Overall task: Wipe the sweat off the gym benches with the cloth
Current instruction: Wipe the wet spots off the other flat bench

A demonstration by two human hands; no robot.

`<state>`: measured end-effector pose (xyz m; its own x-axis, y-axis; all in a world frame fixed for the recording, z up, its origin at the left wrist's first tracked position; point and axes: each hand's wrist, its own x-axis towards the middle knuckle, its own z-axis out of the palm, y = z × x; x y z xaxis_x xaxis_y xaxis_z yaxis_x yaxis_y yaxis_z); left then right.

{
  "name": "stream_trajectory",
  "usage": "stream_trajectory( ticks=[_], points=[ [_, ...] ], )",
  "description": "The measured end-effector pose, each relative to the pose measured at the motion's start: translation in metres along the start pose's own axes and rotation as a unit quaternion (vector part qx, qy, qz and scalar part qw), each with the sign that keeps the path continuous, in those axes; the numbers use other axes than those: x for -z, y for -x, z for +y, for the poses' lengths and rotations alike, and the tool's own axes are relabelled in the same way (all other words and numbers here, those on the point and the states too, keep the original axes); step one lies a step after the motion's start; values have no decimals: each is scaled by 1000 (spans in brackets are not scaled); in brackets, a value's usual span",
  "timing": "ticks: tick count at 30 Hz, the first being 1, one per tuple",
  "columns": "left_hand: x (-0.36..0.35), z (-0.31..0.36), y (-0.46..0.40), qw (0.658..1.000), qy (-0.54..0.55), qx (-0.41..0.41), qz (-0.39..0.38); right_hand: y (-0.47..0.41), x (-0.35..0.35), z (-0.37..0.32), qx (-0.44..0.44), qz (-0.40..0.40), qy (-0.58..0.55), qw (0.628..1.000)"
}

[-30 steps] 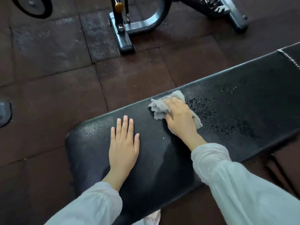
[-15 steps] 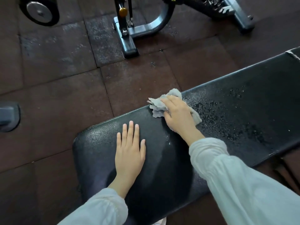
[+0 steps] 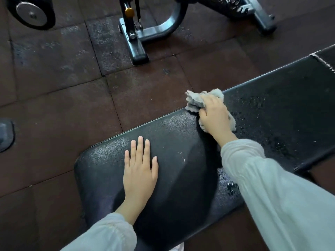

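**Cloth at the far edge of the bench**

Head view, looking down: the long black padded vinyl bench [image 3: 181, 178] runs from lower left up to the right, and both hands are on it. The left hand [image 3: 139, 171] lies flat, palm down, near the rounded end of the pad, its fingers [image 3: 140, 149] straight and close together, grasping nothing. The right hand [image 3: 214, 115] is further along, right at the far edge, with its fingers curled over the crumpled grey cloth [image 3: 196, 101] and pressing it onto the pad. Part of the cloth bunches out past the knuckles and over the edge, and a strip of it peeks out on the wrist side too. Both arms wear loose white sleeves [image 3: 272, 196].

To the right of the cloth the pad is speckled with water droplets [image 3: 257, 104], and there is another small patch of drops by the near edge, beside the right sleeve. Around the left hand the surface looks dull and dry.

Beyond the bench lies a dark reddish-brown rubber tile floor [image 3: 54, 87]. A grey metal machine frame [image 3: 137, 49] stands on it at the top, and a round black weight plate [image 3: 31, 13] shows in the top left corner.
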<state>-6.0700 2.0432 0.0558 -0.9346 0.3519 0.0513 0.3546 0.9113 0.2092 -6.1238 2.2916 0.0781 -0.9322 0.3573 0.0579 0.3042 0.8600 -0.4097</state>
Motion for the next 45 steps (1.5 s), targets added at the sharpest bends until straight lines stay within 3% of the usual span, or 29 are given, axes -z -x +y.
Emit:
stream_trajectory(
  ticks=[2,4,7,10,12,14,16,19,21,24,26,30,33,35,40,42,45],
  points=[
    [2,1,0,1000,2,8,-3,7,-1,-1,-86,51,10,995],
    [5,5,-2,1000,4,24,-13,32,-6,-8,-102,86,12,991],
    [9,18,-15,1000,12,15,-21,91,-12,-26,-16,48,-16,999],
    [8,32,-33,998,4,-55,-24,136,0,-25,131,-37,-11,991],
    [4,37,-39,995,-5,-89,-39,143,11,-3,167,-52,5,985],
    [-1,41,-40,994,-12,-99,-49,134,21,24,119,-23,32,992],
    [-5,41,-40,994,-13,-94,-47,114,26,39,15,16,68,997],
    [-9,40,-40,994,-16,-102,-40,98,23,33,-85,38,70,993],
    [-10,40,-39,994,-15,-102,-41,108,17,23,-51,46,42,997],
    [-9,41,-38,994,-13,-101,-44,151,15,15,97,-1,34,995],
    [-8,40,-39,993,-11,-104,-45,170,23,26,132,-15,29,991],
    [-8,41,-40,994,-7,-102,-48,152,36,62,-14,58,26,998],
    [-10,40,-40,994,-11,-102,-46,127,32,56,-78,60,36,994],
    [-10,40,-39,994,-12,-102,-46,129,27,43,-51,53,26,997],
    [-12,40,-38,994,1,-96,-48,185,33,48,139,-37,5,990],
    [-12,41,-38,994,10,-92,-52,189,42,71,110,-21,2,994],
    [-9,42,-38,995,13,-81,-53,172,51,92,-30,61,-7,998]
  ],
)
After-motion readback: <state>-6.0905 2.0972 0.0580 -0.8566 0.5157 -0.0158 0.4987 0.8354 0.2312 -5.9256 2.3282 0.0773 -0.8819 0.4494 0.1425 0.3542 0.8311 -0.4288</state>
